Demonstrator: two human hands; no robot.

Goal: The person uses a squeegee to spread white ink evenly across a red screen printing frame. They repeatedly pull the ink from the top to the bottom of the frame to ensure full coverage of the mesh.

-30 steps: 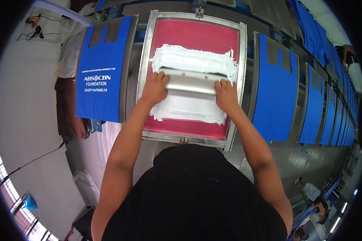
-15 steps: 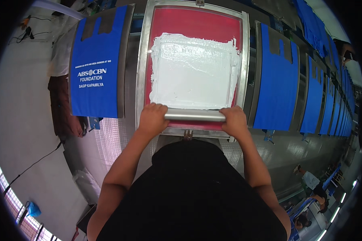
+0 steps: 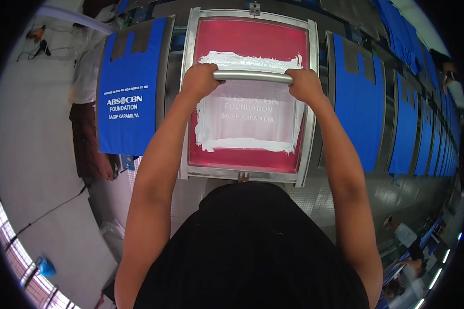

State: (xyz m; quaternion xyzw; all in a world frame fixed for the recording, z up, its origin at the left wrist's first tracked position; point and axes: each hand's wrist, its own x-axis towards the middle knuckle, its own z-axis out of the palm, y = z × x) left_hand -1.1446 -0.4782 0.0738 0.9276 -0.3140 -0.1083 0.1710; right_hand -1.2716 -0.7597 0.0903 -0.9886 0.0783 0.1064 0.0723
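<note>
Head view. Left hand [image 3: 201, 81] and right hand [image 3: 305, 85]: each closed around one end of the squeegee [image 3: 252, 76]. Squeegee: level across the red screen [image 3: 252, 33], toward its far side, inside the metal frame [image 3: 211, 172]. Paste [image 3: 242, 143]: white, thick at the margins, thin nearer the body. Blue cloth [image 3: 126, 69], printed, left; blue cloth [image 3: 351, 123], right. Handling, as judged: press both ends equally, hold one steady tilt and pace, keep the blade square to the frame.
</note>
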